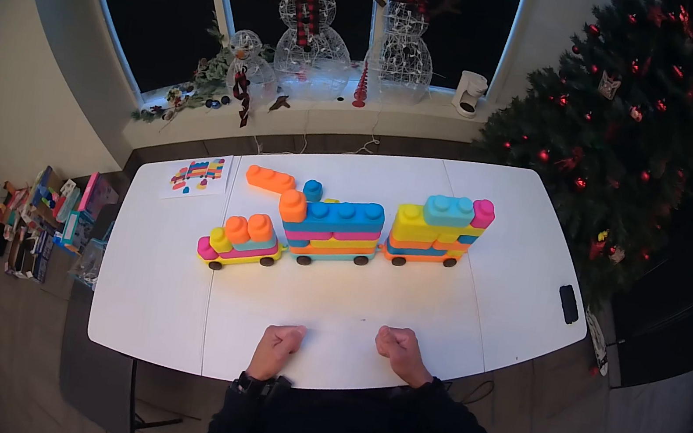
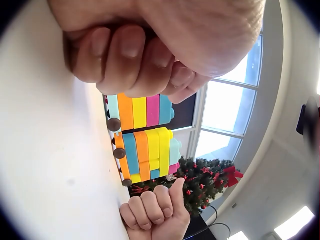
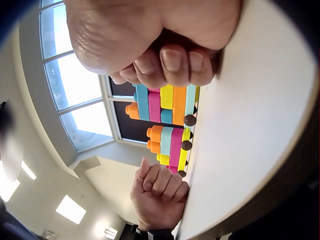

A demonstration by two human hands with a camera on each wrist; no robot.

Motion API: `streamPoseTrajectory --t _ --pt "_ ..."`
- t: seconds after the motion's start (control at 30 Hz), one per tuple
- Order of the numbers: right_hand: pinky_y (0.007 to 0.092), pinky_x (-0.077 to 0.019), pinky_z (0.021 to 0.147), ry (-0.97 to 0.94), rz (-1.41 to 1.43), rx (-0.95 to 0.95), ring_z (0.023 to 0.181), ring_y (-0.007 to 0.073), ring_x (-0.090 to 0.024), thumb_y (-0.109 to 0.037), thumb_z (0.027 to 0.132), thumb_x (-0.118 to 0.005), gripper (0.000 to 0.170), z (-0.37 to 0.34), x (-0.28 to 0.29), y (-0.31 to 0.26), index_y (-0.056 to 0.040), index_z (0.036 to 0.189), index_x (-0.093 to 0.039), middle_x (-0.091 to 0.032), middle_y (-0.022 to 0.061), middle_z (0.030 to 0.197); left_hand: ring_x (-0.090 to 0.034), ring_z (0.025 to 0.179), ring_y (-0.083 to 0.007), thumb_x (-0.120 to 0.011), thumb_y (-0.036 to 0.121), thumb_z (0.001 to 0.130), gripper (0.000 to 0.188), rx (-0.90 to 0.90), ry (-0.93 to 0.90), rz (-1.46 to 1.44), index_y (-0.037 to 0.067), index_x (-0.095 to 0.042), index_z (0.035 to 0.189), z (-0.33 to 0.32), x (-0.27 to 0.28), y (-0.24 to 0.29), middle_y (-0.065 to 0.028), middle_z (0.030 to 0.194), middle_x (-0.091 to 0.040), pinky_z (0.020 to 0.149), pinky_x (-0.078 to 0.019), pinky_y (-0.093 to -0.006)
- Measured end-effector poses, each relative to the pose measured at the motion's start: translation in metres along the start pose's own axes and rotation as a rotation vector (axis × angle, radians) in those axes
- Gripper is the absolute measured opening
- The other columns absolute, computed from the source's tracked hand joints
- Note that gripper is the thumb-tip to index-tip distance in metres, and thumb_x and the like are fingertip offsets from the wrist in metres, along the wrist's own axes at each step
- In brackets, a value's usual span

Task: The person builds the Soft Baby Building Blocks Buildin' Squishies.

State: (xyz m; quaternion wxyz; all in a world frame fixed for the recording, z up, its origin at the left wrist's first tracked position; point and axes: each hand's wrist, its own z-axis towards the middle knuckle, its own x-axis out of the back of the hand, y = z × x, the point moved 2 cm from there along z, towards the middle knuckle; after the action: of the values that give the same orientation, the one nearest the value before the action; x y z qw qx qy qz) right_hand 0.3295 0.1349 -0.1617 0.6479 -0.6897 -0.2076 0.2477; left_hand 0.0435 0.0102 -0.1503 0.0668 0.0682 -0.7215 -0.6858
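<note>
My left hand (image 1: pixel 277 349) rests on its side near the table's front edge, fingers curled into the palm around nothing. To its right my right hand (image 1: pixel 403 354) lies the same way, fingers folded and holding nothing. Beyond them a train of toy building blocks stands in three wheeled parts. At the left is a low yellow-based car (image 1: pixel 245 246) topped with orange blocks. The middle wagon (image 1: pixel 333 234) carries a long blue block on top. Farther right, a taller wagon (image 1: pixel 433 233) has yellow, light blue and pink blocks. Both hands are apart from the train.
Behind the train lie a loose orange block (image 1: pixel 270 178) and a blue block (image 1: pixel 312 189). A printed picture sheet (image 1: pixel 198 176) lies at the white table's (image 1: pixel 148 304) back left. A black phone-like object (image 1: pixel 568 304) is near the right edge. A decorated tree (image 1: pixel 610 103) stands beyond.
</note>
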Motion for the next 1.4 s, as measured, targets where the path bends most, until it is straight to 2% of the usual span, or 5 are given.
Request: streamPoseTrajectory --t 0.2,0.77,0.93,1.03,1.4 --pt "0.0337 -0.0313 0.064 0.006 -0.010 -0.023 0.067 0.0096 -0.034 -0.037 0.125 -0.058 0.063 -0.001 0.000 -0.001 -0.0072 0.072 -0.042 -0.041 -0.0055 0.068 -0.030 0.070 -0.0071 -0.070 0.026 0.117 0.055 0.075 0.035 0.041 0.005 -0.041 0.075 -0.002 -0.003 0.007 0.0068 0.070 -0.034 0.064 -0.0277 -0.0338" --pt "0.0333 -0.0327 0.063 -0.015 -0.056 0.021 0.068 0.0090 -0.033 -0.035 0.125 -0.059 0.059 -0.003 -0.002 -0.010 -0.0063 0.075 -0.045 -0.040 -0.0058 0.070 -0.030 0.072 -0.0070 -0.072 0.027 0.116 0.054 0.057 0.052 0.123 0.003 -0.043 0.077 -0.003 -0.006 0.010 0.0060 0.072 -0.032 0.063 -0.0290 -0.0345" --pt "0.0318 -0.0325 0.066 -0.028 -0.116 -0.025 0.070 0.0091 -0.034 -0.024 0.125 -0.057 0.053 -0.004 -0.003 -0.012 -0.0061 0.077 -0.042 -0.041 -0.0055 0.073 -0.032 0.070 -0.0062 -0.071 0.025 0.116 0.053 0.048 0.040 0.133 0.004 -0.045 0.076 -0.002 -0.006 0.012 0.0071 0.070 -0.034 0.063 -0.0289 -0.0338" --pt "0.0339 -0.0316 0.061 -0.013 -0.096 0.044 0.068 0.0081 -0.033 -0.035 0.123 -0.063 0.058 -0.001 -0.003 -0.004 -0.0040 0.077 -0.048 -0.040 -0.0053 0.068 -0.032 0.069 -0.0059 -0.071 0.026 0.116 0.053 0.047 0.039 0.136 0.004 -0.046 0.075 -0.002 -0.005 0.011 0.0071 0.069 -0.035 0.062 -0.0285 -0.0337" --pt "0.0337 -0.0316 0.062 -0.030 -0.095 0.000 0.070 0.0075 -0.033 -0.036 0.123 -0.063 0.057 -0.005 -0.006 -0.012 -0.0059 0.077 -0.048 -0.039 -0.0075 0.071 -0.031 0.068 -0.0059 -0.071 0.027 0.116 0.055 0.044 0.032 0.150 0.005 -0.044 0.074 -0.002 -0.003 0.005 0.0071 0.069 -0.033 0.061 -0.0271 -0.0343"
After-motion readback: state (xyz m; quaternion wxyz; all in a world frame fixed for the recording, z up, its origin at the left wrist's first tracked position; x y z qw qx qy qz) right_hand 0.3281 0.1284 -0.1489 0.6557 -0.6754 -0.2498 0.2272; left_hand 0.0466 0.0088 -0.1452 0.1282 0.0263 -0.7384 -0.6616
